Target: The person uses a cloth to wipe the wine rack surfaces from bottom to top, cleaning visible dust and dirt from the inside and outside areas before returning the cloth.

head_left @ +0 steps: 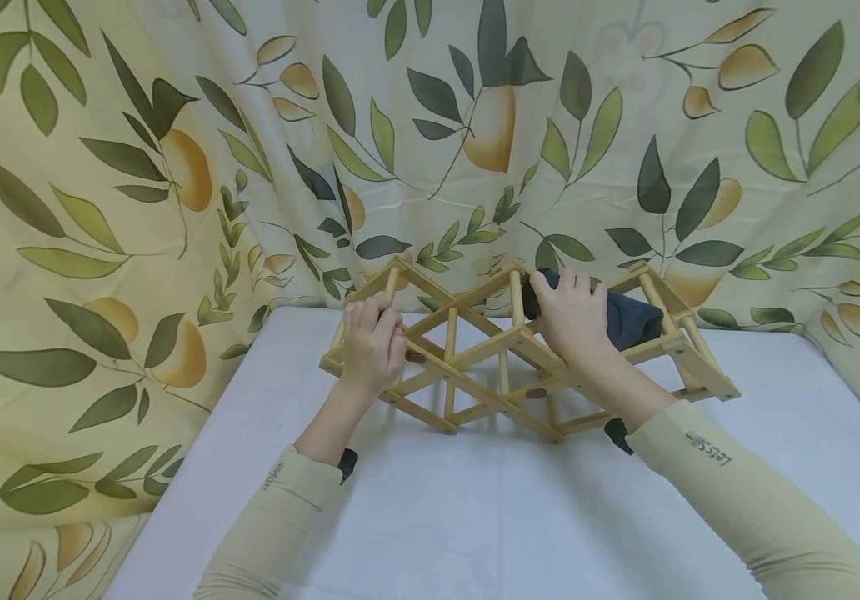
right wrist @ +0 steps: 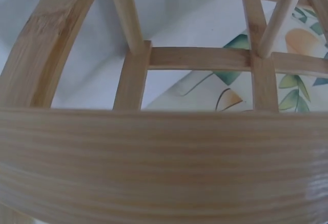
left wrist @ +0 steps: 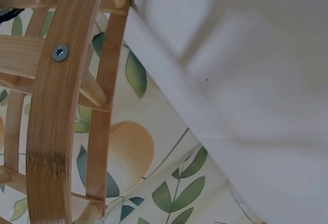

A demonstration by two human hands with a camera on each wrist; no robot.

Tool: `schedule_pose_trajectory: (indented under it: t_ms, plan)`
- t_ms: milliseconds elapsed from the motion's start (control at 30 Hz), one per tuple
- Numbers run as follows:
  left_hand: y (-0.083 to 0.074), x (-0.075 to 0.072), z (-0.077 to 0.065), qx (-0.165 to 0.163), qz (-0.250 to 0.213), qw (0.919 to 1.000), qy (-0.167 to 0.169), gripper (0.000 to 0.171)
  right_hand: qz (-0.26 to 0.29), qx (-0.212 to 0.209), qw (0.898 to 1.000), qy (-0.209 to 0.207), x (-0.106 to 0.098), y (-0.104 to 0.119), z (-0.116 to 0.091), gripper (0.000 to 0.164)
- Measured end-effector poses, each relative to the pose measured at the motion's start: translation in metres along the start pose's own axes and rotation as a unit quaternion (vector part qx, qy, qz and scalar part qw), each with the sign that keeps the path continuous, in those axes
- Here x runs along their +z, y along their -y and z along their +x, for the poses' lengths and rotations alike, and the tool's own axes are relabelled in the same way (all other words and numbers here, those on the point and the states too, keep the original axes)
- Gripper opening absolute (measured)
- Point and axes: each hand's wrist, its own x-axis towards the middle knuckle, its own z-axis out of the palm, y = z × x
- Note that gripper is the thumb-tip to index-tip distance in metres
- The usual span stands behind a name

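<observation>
A bamboo lattice rack (head_left: pixel 490 347), with crossed slats joined by round dowels, stands at the back of the white table. My left hand (head_left: pixel 372 343) grips its left part, fingers curled over the wood. Inside the rack's right part lies a dark blue bundle (head_left: pixel 634 321) that looks like rolled cloth. My right hand (head_left: pixel 574 317) holds this bundle from above; the palm hides its middle. In the left wrist view, a curved slat (left wrist: pixel 56 116) with a screw stands close. A wide slat (right wrist: pixel 164 162) crosses the right wrist view. Neither wrist view shows a hand.
The white tabletop (head_left: pixel 430 525) stretches in front of the rack. A curtain (head_left: pixel 430 225) printed with leaves and fruit hangs right behind the table and along its left side. Dark straps show at both wrists.
</observation>
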Motion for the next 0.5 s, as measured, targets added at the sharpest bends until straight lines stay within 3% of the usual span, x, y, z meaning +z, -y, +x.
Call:
schedule_pose_trajectory:
  t_ms: [100,233,367,500]
  plan:
    - [0.0008,-0.0001,-0.0007,0.002,0.006,1.0000,0.002,0.015,-0.014,0.018,0.999,0.037,-0.0022,0.0010,0.0014,0.037]
    - [0.0010,-0.0019,-0.0008,0.000,0.012,0.9999,0.003,0.015,-0.004,0.016,0.999,0.030,-0.0024,0.0019,0.0019,0.037]
    - [0.0013,-0.0015,-0.0004,-0.003,0.015,0.9999,0.003,0.015,0.010,-0.007,0.999,-0.036,-0.0030,0.0009,-0.0004,0.036]
    - [0.0008,-0.0006,-0.0002,-0.005,0.017,0.9998,0.009,0.016,0.011,-0.040,0.991,-0.131,-0.0101,-0.0003,-0.0008,0.029]
